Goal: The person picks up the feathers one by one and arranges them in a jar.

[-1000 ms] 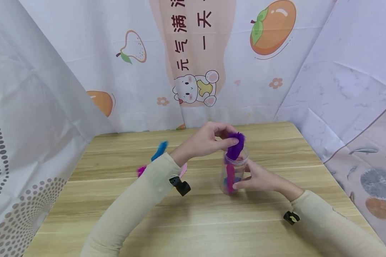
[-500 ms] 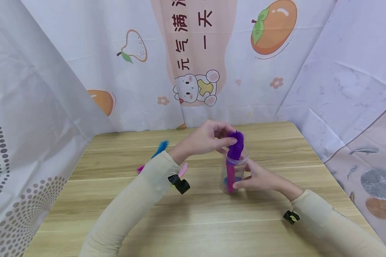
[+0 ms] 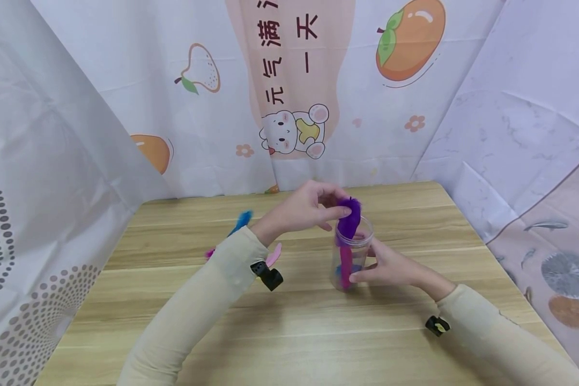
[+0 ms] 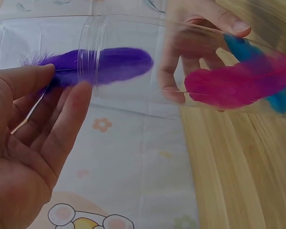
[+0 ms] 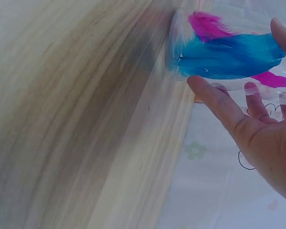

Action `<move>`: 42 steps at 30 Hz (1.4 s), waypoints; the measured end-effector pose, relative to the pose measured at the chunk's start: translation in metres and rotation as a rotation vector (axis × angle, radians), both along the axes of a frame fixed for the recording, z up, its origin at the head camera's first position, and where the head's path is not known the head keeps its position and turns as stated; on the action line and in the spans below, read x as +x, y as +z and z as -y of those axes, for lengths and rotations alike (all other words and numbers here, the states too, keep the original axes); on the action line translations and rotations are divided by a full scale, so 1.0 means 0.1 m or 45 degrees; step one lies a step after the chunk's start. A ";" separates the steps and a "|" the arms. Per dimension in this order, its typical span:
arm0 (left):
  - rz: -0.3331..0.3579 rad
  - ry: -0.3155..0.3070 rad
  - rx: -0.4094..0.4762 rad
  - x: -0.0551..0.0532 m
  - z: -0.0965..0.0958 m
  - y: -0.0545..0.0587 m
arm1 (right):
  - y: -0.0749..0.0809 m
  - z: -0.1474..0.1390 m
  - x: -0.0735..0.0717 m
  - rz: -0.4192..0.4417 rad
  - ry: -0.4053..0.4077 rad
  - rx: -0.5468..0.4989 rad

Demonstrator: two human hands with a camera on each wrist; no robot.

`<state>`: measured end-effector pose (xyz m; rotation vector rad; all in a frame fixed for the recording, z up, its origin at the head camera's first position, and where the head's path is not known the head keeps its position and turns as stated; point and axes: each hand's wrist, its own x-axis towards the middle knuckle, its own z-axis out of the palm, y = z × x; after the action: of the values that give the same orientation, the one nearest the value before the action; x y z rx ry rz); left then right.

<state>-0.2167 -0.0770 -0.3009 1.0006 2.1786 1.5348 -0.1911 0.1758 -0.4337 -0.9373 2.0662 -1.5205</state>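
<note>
A clear plastic jar [image 3: 335, 262] stands upright on the table, its mouth uncovered. My right hand [image 3: 391, 265] grips its lower side with thumb and fingers. Inside, toward the bottom, are a magenta feather [image 4: 224, 88] and a blue feather [image 5: 233, 55]. At the mouth, my left hand [image 3: 309, 206] pinches a purple feather [image 4: 117, 66] near its fluffy end between thumb and fingers. The smooth tip of the purple feather reaches down past the rim into the jar, while the fluffy end sticks out above.
Left of the jar, partly hidden by my left forearm, lie another blue feather [image 3: 243, 220], another magenta feather [image 3: 209, 254] and a pale pink feather [image 3: 273, 254]. A printed curtain [image 3: 193, 134] hangs behind the wooden table [image 3: 318, 343].
My left hand has shifted slightly left with the purple feather, across the jar's mouth. My right hand and the jar have stayed in place.
</note>
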 end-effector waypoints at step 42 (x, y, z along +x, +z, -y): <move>-0.010 0.137 -0.249 -0.03 0.17 -0.15 | 0.03 0.00 0.01 0.010 -0.039 0.057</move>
<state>-0.2195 -0.0944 -0.3156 0.8417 2.3682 1.3300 -0.1904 0.1757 -0.4307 -0.8856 2.1097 -1.4840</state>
